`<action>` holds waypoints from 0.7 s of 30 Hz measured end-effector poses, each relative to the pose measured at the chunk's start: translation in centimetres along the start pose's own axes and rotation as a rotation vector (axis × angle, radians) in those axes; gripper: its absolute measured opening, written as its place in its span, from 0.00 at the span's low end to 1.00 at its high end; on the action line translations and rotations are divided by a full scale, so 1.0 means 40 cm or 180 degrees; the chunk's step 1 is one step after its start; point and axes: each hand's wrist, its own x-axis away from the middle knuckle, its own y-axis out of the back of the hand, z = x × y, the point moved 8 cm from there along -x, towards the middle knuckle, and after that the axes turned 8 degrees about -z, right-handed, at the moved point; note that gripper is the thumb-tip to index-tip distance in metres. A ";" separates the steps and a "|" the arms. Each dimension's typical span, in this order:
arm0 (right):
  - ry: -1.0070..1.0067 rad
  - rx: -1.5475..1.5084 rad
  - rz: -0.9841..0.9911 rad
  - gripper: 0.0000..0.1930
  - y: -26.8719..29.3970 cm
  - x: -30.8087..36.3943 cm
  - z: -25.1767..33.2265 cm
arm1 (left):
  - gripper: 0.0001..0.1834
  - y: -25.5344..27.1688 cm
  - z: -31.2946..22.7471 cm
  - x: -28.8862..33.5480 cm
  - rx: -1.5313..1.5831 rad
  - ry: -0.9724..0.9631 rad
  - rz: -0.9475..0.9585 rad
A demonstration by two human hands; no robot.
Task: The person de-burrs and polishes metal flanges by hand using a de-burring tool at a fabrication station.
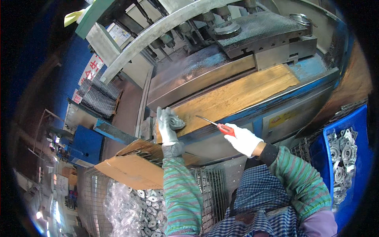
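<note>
My left hand, in a grey-white glove, holds a small grey metal casting at the left end of the cardboard-covered ledge. Its fingers point up beside the part, which partly hides the grip. White-gloved, my right hand is closed round the red handle of a hand tool with a slim, slightly curved metal blade. The blade points left toward the casting and stays apart from it. The flat brown cardboard lies beyond both hands, along the front of the machine.
A drilling machine with several spindles stands ahead. At lower left, a wire basket holds plastic film and many castings, with a cardboard flap above. A blue bin of castings is at right. Wire mesh stands near my apron.
</note>
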 end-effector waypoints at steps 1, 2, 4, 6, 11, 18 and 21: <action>0.0024 -0.0029 0.0032 0.26 -0.016 -0.002 0.010 | 0.31 0.024 0.006 -0.010 -0.0030 -0.0027 -0.0029; 0.0111 -0.0061 0.0071 0.26 -0.035 -0.006 0.029 | 0.27 0.058 0.018 -0.026 -0.0198 -0.0047 -0.0091; 0.0234 -0.0117 0.0093 0.23 -0.067 -0.009 0.071 | 0.22 0.114 0.043 -0.047 -0.0074 -0.0035 -0.0283; 0.0169 -0.0143 0.0218 0.22 -0.084 -0.007 0.116 | 0.21 0.130 0.052 -0.044 -0.0023 0.0003 -0.0228; 0.0102 -0.0046 0.0189 0.16 -0.128 -0.013 0.119 | 0.18 0.115 0.062 -0.036 0.0087 0.0083 -0.0232; -0.0020 0.0233 0.0086 0.15 -0.125 -0.026 0.114 | 0.19 0.120 0.057 -0.029 0.0215 0.0067 -0.0219; -0.0021 0.0259 0.0193 0.15 -0.137 -0.031 0.116 | 0.19 0.118 0.055 -0.026 0.0185 0.0029 -0.0360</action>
